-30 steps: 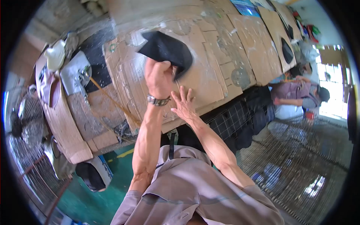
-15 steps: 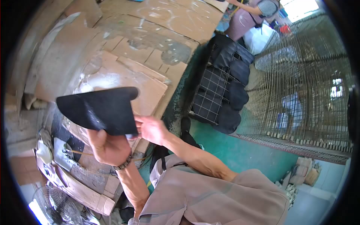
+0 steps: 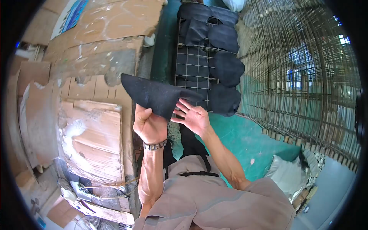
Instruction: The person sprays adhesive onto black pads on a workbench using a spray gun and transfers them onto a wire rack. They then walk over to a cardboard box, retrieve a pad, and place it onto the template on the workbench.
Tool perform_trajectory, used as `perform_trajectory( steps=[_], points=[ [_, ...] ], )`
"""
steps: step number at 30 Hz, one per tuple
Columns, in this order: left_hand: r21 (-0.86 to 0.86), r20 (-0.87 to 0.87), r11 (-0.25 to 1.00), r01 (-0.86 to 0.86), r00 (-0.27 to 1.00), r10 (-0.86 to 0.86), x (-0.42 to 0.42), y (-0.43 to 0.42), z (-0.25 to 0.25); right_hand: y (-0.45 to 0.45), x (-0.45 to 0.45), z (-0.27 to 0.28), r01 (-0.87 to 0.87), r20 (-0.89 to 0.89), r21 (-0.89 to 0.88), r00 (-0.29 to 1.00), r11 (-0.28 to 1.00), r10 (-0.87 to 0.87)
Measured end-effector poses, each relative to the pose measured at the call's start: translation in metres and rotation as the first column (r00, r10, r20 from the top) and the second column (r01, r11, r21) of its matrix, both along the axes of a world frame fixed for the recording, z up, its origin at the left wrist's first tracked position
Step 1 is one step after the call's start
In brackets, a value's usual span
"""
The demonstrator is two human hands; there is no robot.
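Observation:
A black, curved-edged sheet piece [image 3: 153, 94] is held up in front of me, its right end curling over. My left hand [image 3: 150, 124], with a banded watch on the wrist, is closed on its lower edge, the thumb lying on the near face. Beside the sheet's lower right edge is my right hand [image 3: 194, 118], palm up, with its fingers spread. Those fingertips meet or nearly meet the underside; I cannot tell which. Similar black pieces [image 3: 226, 69] lie on a wire grid rack [image 3: 193, 65] beyond my hands.
On my left stands a workbench with cardboard sheets [image 3: 94, 138], the top one stained white. Tall stacked wire racks [image 3: 291, 69] fill the right side above the green floor [image 3: 237, 142]. A silvery bag [image 3: 285, 172] lies at lower right, and a fan [image 3: 94, 223] is at lower left.
My view and body have turned right, away from the bench toward the wire rack. The black sheet has moved along in my left hand, and my right hand's fingers have spread.

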State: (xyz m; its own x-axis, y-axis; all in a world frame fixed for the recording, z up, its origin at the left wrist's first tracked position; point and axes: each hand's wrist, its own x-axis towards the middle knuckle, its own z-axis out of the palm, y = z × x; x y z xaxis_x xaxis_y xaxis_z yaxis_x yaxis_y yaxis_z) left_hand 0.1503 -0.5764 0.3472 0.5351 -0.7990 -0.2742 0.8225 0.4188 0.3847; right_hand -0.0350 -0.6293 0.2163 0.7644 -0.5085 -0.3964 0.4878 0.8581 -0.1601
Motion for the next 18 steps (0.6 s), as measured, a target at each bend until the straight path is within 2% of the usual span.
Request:
perform_trajectory(
  steps=[3,7,10,12,14,18],
  points=[
    [0.031,-0.051,0.998,0.047,0.998,-0.045,-0.020,-0.051,-0.023,-0.037,-0.008,-0.023,0.197,0.079,-0.001,0.977,0.980,-0.196],
    [0.083,-0.038,0.994,0.074,0.997,-0.071,-0.035,-0.110,-0.052,-0.094,-0.022,-0.062,0.348,-0.238,0.028,0.913,0.937,-0.332],
    [0.115,-0.046,0.988,0.099,0.994,-0.094,-0.040,-0.146,-0.067,-0.132,-0.029,-0.097,0.434,-0.213,0.031,0.883,0.900,-0.419],
    [0.134,0.009,0.986,0.102,0.995,-0.104,-0.040,-0.166,-0.075,-0.159,-0.034,-0.113,0.450,-0.241,-0.049,0.861,0.892,-0.448],
    [0.203,0.043,0.977,0.063,0.996,-0.073,-0.031,-0.185,-0.098,-0.186,-0.039,-0.117,0.384,-0.430,-0.119,0.811,0.916,-0.396],
    [0.298,0.003,0.954,0.035,0.999,-0.037,-0.012,-0.211,-0.134,-0.242,-0.065,-0.128,0.369,-0.614,-0.174,0.684,0.913,-0.394]
  ],
)
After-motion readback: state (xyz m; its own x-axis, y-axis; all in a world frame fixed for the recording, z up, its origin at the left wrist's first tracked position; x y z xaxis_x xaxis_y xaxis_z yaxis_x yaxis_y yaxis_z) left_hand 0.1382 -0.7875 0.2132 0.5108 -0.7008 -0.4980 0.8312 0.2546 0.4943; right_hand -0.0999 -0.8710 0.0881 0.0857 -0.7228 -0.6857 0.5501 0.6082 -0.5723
